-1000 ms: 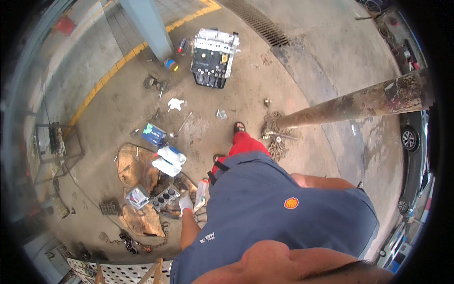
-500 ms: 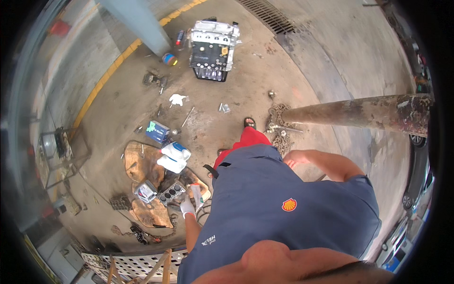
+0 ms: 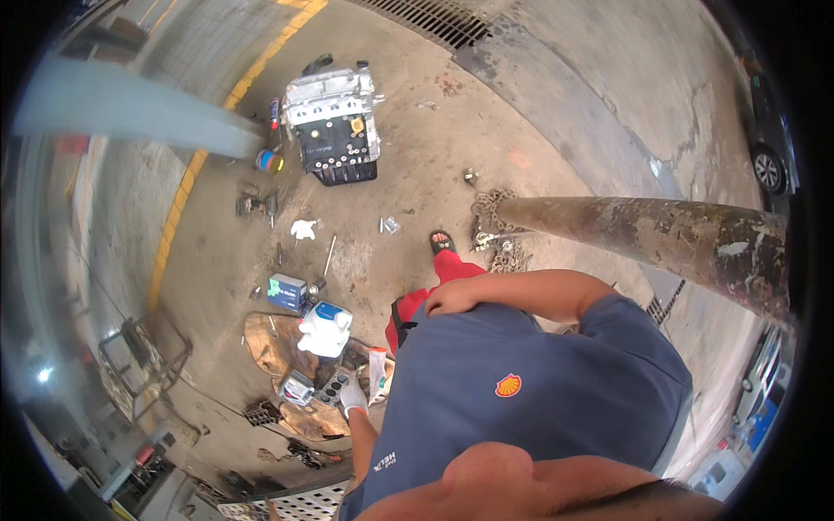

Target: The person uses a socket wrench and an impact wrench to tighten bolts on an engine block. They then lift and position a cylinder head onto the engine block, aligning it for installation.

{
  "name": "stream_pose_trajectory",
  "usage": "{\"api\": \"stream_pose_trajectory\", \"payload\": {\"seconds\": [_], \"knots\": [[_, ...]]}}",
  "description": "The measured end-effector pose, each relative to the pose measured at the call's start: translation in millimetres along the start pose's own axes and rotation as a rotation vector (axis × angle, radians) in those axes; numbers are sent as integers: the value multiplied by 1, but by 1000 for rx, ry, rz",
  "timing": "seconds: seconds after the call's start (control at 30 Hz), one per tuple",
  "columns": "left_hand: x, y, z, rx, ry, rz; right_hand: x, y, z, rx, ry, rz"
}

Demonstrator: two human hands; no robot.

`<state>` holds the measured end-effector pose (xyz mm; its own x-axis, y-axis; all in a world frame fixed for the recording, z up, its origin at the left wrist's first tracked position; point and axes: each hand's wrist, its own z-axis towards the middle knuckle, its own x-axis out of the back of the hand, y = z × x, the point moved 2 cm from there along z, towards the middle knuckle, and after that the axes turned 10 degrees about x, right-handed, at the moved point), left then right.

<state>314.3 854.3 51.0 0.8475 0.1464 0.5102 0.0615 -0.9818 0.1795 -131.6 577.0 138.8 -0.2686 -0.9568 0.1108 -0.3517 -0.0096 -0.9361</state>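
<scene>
My left hand (image 3: 353, 398), in a white glove, is low at my left side, right beside a flat metal engine part with a row of round bores (image 3: 331, 388). Its fingers are too small and partly hidden to make out. A white plastic packet (image 3: 377, 375) lies just right of that hand, and a grey bottle (image 3: 296, 388) is left of the engine part. Bare and curled, my right hand (image 3: 453, 296) rests at my waist by the shirt hem and red trousers. Whatever its fingers close on is hidden.
White jugs (image 3: 325, 330) and a blue box (image 3: 286, 292) stand near brown wooden slabs (image 3: 271, 341). An assembled engine (image 3: 334, 126) sits farther ahead. Chains (image 3: 504, 253) lie by a rusty post (image 3: 643, 220) at right. A grey column (image 3: 148, 108) rises at left.
My right hand has come from my right side across to my waist. The left hand stays beside the bored engine part. The whole view has shifted and turned.
</scene>
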Motion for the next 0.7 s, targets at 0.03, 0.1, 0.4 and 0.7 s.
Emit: {"api": "stream_pose_trajectory", "payload": {"seconds": [0.03,0.1,0.4,0.7], "knots": [[-3,22,-14,60,-41,-5,1,4,18,-37,-130,56],[2,50,-18,-103,-53,-55,-6,22,58,-14,-232,41],[29,211,-59,-149,-21,-15,6,31,111,-89,-438,245],[-34,374,-98,-524,-497,-373,68,-18,149,-143,412,913]]}}
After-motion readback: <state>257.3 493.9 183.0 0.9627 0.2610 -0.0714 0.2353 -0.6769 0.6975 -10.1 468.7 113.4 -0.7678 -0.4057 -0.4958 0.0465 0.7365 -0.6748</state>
